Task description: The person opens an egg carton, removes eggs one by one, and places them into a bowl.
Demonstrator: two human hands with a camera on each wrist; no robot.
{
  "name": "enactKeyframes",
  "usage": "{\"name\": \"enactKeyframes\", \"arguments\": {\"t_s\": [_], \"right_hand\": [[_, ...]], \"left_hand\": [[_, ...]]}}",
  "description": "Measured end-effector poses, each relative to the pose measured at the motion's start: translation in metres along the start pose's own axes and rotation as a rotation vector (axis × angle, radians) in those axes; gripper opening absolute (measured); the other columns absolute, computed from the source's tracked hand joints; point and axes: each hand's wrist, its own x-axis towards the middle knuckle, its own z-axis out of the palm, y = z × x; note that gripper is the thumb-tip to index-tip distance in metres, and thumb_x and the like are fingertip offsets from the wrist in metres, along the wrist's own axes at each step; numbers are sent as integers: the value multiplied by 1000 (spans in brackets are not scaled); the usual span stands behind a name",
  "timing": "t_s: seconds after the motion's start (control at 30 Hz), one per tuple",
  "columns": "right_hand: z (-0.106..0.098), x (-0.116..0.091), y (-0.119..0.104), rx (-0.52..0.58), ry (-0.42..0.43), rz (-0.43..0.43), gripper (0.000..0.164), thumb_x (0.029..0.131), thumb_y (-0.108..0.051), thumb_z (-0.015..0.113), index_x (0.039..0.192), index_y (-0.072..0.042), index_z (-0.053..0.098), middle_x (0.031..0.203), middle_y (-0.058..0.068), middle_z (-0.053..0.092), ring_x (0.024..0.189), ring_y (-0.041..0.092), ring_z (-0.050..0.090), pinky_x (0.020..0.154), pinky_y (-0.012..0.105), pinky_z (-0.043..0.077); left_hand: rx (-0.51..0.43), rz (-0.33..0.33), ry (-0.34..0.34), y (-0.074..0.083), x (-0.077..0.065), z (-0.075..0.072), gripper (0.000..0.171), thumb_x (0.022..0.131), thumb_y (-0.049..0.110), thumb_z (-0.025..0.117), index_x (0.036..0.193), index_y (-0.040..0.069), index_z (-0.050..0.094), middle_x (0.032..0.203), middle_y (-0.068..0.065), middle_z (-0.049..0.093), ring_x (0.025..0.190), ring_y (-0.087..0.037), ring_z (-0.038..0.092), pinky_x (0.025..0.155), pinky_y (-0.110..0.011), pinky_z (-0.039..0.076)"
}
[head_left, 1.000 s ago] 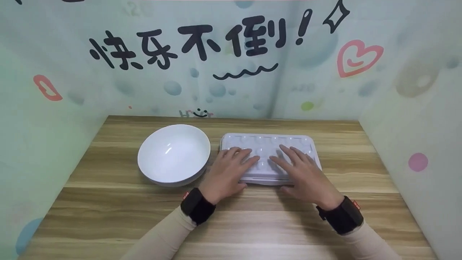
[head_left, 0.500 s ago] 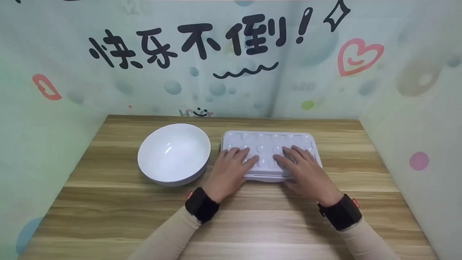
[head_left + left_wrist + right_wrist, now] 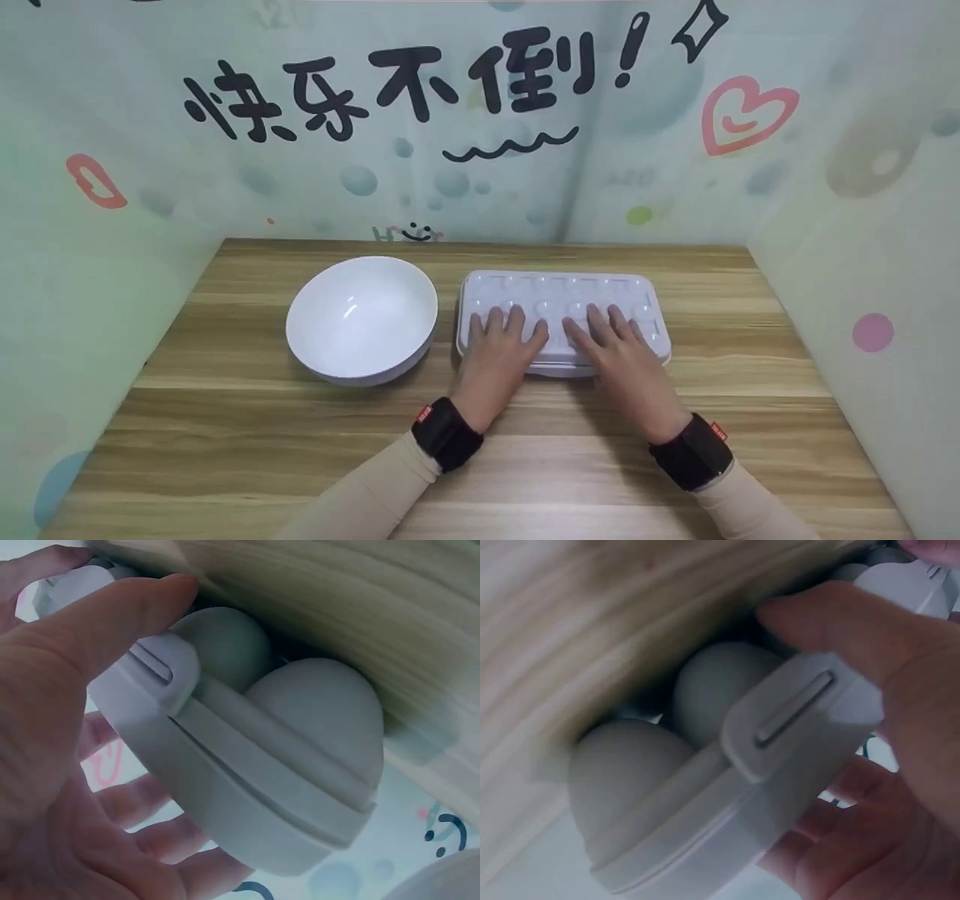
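A white ice ball tray (image 3: 559, 285) with rounded bumps lies at the back centre of the table. My left hand (image 3: 499, 367) holds its front left part, fingers spread over the top. In the left wrist view the thumb (image 3: 127, 611) lies across a latch (image 3: 169, 675) on the front side. My right hand (image 3: 626, 371) holds the front right part alike, with its thumb (image 3: 832, 619) near another latch (image 3: 780, 716). Round cups (image 3: 724, 686) bulge from the tray's underside, close to the wood. A white bowl (image 3: 360, 322) stands left of the tray.
The wood-grain table (image 3: 247, 427) ends at a printed cloth backdrop (image 3: 315, 202) behind and on both sides. Both wrists wear black bands (image 3: 446, 435). The bowl stands close to the tray's left end.
The tray has shifted slightly away from me. My left hand has swung right, its fingers now pointing more straight ahead; my right wrist has moved a little left. The bowl has stayed put.
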Motion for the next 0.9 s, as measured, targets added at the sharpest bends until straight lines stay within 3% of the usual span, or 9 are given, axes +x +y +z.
{"name": "enactKeyframes", "arguments": {"t_s": [0.17,0.3,0.9], "right_hand": [[7,-2,-3,-76,67,1,70,83,12,72,148,-10,60,141,32,60,126,59,59,98,71,52],[12,-4,-6,-103,75,6,64,89,11,67,149,-11,59,140,32,60,127,58,58,97,72,53],[15,-3,-21,-247,84,18,58,95,9,53,149,-11,59,136,34,61,120,59,62,91,67,57]], "left_hand": [[65,-14,0,9,3,0,39,104,15,60,141,25,60,146,-13,63,121,-39,67,95,-57,58],[120,-21,2,15,3,0,37,106,15,56,141,25,58,144,-13,66,120,-41,70,94,-56,60],[124,17,3,12,1,2,40,107,13,52,144,26,57,143,-14,67,116,-44,71,92,-56,61]]}}
